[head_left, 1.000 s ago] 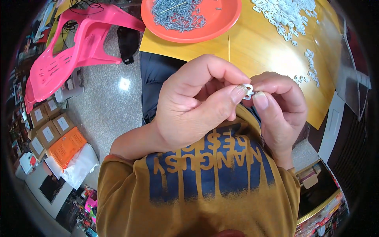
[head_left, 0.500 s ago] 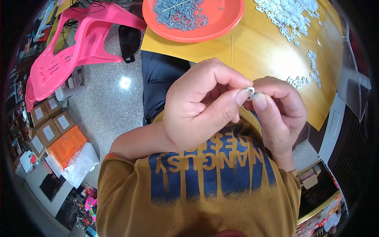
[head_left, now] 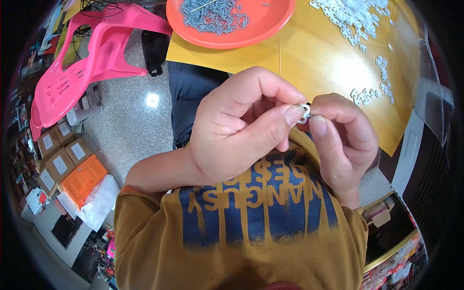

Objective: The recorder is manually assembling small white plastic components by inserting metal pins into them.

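Observation:
Between the thumb and forefinger of my left hand (head_left: 237,125) is a small white plastic piece with holes (head_left: 305,115). My right hand (head_left: 347,137) pinches a small grey screw (head_left: 311,115) with thumb and forefinger, its end against the white piece. Most of the screw is hidden by the fingertips. Both hands are held over my lap, close to the table edge. More grey screws (head_left: 212,19) lie heaped in a red plastic plate (head_left: 270,31). A pile of similar white pieces (head_left: 350,19) is spread at the far right of the table.
A smaller group of white pieces (head_left: 366,96) lies on the yellow table (head_left: 314,63), nearer my right hand. To the left, a pink plastic chair (head_left: 63,89) stands on the speckled floor. Cardboard boxes (head_left: 60,164) and an orange package (head_left: 84,179) are at the lower left.
My left hand has shifted slightly left, and the white piece now shows more between the fingertips. The grey screw is now visible at the right fingertips. The view has moved a little.

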Motion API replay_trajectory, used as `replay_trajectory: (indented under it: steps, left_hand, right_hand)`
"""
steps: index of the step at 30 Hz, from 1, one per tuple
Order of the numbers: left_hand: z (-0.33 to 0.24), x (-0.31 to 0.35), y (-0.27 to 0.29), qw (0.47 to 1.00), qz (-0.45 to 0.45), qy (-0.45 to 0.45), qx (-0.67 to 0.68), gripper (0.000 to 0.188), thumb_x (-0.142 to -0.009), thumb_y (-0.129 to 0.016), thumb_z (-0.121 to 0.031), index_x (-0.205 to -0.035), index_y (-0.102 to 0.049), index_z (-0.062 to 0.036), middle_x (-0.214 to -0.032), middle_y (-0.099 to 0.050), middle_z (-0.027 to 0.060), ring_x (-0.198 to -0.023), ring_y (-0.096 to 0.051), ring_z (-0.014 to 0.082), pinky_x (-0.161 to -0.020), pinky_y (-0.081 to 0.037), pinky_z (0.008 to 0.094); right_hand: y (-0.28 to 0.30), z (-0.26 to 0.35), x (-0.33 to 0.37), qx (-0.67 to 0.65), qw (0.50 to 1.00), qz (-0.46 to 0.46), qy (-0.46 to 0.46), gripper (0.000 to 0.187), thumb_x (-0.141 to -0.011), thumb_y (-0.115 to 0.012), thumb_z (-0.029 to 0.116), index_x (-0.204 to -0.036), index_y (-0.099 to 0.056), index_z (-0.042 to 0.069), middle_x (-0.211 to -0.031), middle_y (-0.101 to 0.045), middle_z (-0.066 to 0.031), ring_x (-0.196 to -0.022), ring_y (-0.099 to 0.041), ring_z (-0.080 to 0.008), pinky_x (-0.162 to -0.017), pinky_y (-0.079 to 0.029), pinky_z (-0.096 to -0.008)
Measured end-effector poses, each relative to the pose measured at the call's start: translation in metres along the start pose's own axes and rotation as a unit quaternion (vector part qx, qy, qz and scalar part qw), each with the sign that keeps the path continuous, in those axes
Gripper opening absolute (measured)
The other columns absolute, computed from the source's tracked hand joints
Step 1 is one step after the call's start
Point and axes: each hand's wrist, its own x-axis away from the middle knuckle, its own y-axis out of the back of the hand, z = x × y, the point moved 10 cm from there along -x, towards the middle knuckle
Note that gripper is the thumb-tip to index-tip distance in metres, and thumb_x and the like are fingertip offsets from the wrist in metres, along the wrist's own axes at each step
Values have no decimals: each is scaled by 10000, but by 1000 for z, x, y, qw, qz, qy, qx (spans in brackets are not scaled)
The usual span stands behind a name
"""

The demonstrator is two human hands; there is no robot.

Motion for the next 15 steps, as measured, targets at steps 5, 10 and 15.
replay_trajectory:
  steps: [5, 10, 15]
  left_hand:
    - [4, 0, -3, 1000, -7, -7, -9, 112, -834, -483, 15, -945, -491, 10, -784, -527, 43, -560, -501, 42, -485, -398, 153]
    - [20, 1, 10, 997, -66, 24, -14, 107, -829, -490, 20, -934, -501, 0, -767, -546, 36, -557, -509, 41, -486, -403, 153]
    - [32, -3, 13, 995, -90, 48, -9, 100, -830, -490, 21, -928, -494, -2, -746, -533, 47, -551, -509, 67, -502, -407, 173]
  right_hand:
    - [5, 3, 1, 48, 998, -17, 41, 63, -738, -576, -45, -797, -569, -23, -707, -581, -96, -600, -545, -169, -538, -408, -244]
    - [-3, -21, 2, -9, 999, 25, -22, 49, -785, -542, -33, -832, -552, -44, -767, -563, -84, -673, -514, -119, -599, -392, -221]
    - [7, -23, -6, -13, 1000, 8, 10, 26, -775, -558, -14, -798, -570, -15, -730, -574, -77, -649, -532, -133, -586, -402, -236]
